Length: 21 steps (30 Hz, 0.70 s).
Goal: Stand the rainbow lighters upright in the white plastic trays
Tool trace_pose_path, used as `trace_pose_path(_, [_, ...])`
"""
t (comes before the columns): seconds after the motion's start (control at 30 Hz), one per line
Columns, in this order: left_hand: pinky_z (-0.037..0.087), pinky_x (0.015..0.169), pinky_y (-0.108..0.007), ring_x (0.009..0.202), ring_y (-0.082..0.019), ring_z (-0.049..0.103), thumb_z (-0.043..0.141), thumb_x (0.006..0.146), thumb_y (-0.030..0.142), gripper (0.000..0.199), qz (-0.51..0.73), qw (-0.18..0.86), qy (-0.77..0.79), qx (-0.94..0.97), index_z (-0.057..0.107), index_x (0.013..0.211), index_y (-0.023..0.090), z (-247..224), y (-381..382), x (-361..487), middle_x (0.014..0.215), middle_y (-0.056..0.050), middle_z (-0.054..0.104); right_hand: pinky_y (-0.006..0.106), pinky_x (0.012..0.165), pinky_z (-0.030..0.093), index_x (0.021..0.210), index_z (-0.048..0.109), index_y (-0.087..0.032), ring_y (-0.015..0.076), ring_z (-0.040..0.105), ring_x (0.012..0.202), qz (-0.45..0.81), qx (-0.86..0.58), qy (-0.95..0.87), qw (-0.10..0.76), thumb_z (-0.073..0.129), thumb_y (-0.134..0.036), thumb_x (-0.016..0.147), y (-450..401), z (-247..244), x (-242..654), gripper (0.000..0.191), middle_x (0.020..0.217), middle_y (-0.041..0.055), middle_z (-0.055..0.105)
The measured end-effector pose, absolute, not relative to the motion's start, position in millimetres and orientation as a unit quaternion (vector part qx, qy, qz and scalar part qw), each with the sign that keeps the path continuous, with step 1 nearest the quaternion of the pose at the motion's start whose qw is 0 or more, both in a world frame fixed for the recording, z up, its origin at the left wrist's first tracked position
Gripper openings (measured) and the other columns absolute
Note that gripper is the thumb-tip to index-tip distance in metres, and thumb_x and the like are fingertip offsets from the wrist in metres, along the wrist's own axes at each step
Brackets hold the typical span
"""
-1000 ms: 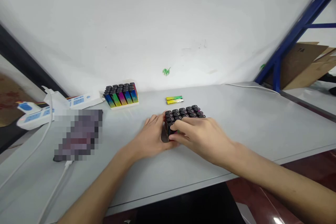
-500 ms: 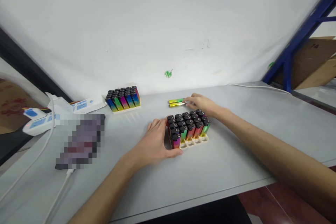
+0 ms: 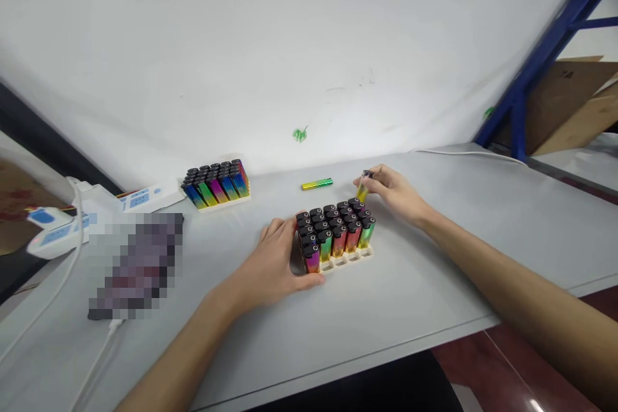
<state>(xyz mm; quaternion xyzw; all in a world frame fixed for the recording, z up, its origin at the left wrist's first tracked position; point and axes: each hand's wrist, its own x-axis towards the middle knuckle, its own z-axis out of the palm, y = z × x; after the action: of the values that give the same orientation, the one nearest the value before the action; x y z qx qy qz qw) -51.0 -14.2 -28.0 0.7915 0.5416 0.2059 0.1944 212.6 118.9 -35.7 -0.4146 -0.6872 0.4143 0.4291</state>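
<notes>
My right hand (image 3: 392,192) pinches a yellow lighter (image 3: 362,190) with a dark top, held upright just behind the near rack. A cream rack (image 3: 355,257) holds rows of upright black-topped lighters in red, green and purple; several front slots hold nothing. My left hand (image 3: 282,257) is curved around the rack's left side, thumb at its front corner, gripping it. One yellow-green lighter (image 3: 317,184) lies flat on the table beyond the rack.
A second full rack of lighters (image 3: 217,187) stands by the wall at the left. A pixelated dark object (image 3: 140,264) with a white cable and a white power strip (image 3: 149,196) lie further left. A blue frame (image 3: 519,122) and cardboard boxes are at the right.
My right hand has picked up one of the two lying lighters, tilted it upright and brought it right, toward the near rack. My left hand stays on the rack. The view has shifted slightly.
</notes>
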Motion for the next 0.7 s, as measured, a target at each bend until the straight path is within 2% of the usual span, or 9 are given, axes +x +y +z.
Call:
trace_pose_path(0.03, [0.043, 0.096, -0.048, 0.115, -0.032, 0.045, 0.076, 0.072, 0.054, 0.068, 0.206, 0.189, 0.541, 0.793, 0.047, 0.128, 0.027, -28.3, -14.0, -51.2, 0.118, -0.007, 0.055, 0.039, 0.083, 0.051, 0.094, 0.047, -0.022, 0.0194, 0.066, 0.086, 0.454, -0.4, -0.656, 0.451, 0.06, -0.048, 0.088, 116.7, -35.0, 214.9, 0.03, 0.092, 0.0046, 0.069])
trace_pose_path(0.1, [0.043, 0.096, -0.047, 0.116, -0.032, 0.045, 0.075, 0.074, 0.054, 0.065, 0.202, 0.179, 0.541, 0.797, 0.048, 0.127, 0.026, -28.6, -13.8, -51.8, 0.118, -0.007, 0.056, 0.032, 0.063, 0.051, 0.095, 0.04, -0.026, 0.0155, 0.063, 0.066, 0.511, -0.386, -0.603, 0.476, 0.06, -0.052, 0.087, 114.1, -34.8, 217.0, 0.034, 0.077, -0.0025, 0.065])
trace_pose_path(0.17, [0.043, 0.096, -0.047, 0.116, -0.031, 0.045, 0.074, 0.075, 0.053, 0.063, 0.198, 0.17, 0.541, 0.8, 0.048, 0.126, 0.026, -28.5, -13.9, -52.4, 0.119, -0.007, 0.056, 0.022, 0.045, 0.036, 0.096, 0.037, -0.028, 0.0103, 0.048, 0.047, 0.537, -0.386, -0.571, 0.487, 0.061, -0.054, 0.086, 113.5, -35.7, 216.3, 0.037, 0.066, -0.0083, 0.055])
trace_pose_path(0.2, [0.043, 0.096, -0.047, 0.115, -0.031, 0.045, 0.074, 0.075, 0.052, 0.062, 0.197, 0.167, 0.541, 0.8, 0.048, 0.126, 0.026, -28.3, -14.1, -52.7, 0.118, -0.007, 0.056, 0.02, 0.041, 0.027, 0.096, 0.039, -0.028, 0.0082, 0.039, 0.042, 0.544, -0.387, -0.561, 0.489, 0.061, -0.056, 0.085, 113.6, -36.3, 215.3, 0.037, 0.062, -0.0095, 0.05])
trace_pose_path(0.27, [0.044, 0.095, -0.046, 0.115, -0.031, 0.046, 0.074, 0.075, 0.053, 0.063, 0.196, 0.162, 0.544, 0.8, 0.047, 0.127, 0.027, -27.9, -14.3, -52.9, 0.117, -0.007, 0.056, 0.02, 0.04, 0.016, 0.093, 0.045, -0.025, 0.0061, 0.026, 0.039, 0.561, -0.386, -0.548, 0.485, 0.056, -0.06, 0.086, 114.1, -37.4, 213.2, 0.037, 0.058, -0.0096, 0.041])
trace_pose_path(0.37, [0.045, 0.093, -0.046, 0.114, -0.031, 0.046, 0.074, 0.075, 0.052, 0.064, 0.196, 0.157, 0.545, 0.8, 0.046, 0.128, 0.028, -27.9, -14.3, -53.1, 0.115, -0.006, 0.056, 0.023, 0.04, 0.016, 0.076, 0.051, -0.02, 0.0063, 0.021, 0.038, 0.583, -0.395, -0.534, 0.468, 0.044, -0.066, 0.089, 114.6, -38.7, 211.6, 0.048, 0.051, -0.0082, 0.032])
trace_pose_path(0.47, [0.045, 0.092, -0.046, 0.112, -0.031, 0.047, 0.074, 0.075, 0.053, 0.063, 0.202, 0.153, 0.542, 0.801, 0.048, 0.127, 0.027, -29.3, -13.8, -53.7, 0.113, -0.006, 0.057, 0.024, 0.04, 0.017, 0.062, 0.044, -0.021, 0.0071, 0.021, 0.037, 0.587, -0.414, -0.526, 0.456, 0.039, -0.062, 0.091, 115.6, -39.4, 211.6, 0.05, 0.046, -0.0069, 0.03])
trace_pose_path(0.7, [0.046, 0.091, -0.046, 0.113, -0.031, 0.047, 0.073, 0.075, 0.057, 0.061, 0.195, 0.153, 0.547, 0.8, 0.05, 0.121, 0.026, -30.8, -12.7, -55.8, 0.113, -0.007, 0.056, 0.024, 0.037, 0.012, 0.054, 0.035, -0.023, 0.0071, 0.015, 0.036, 0.584, -0.434, -0.517, 0.452, 0.033, -0.046, 0.09, 115.6, -37.3, 208.6, 0.044, 0.042, -0.0063, 0.026])
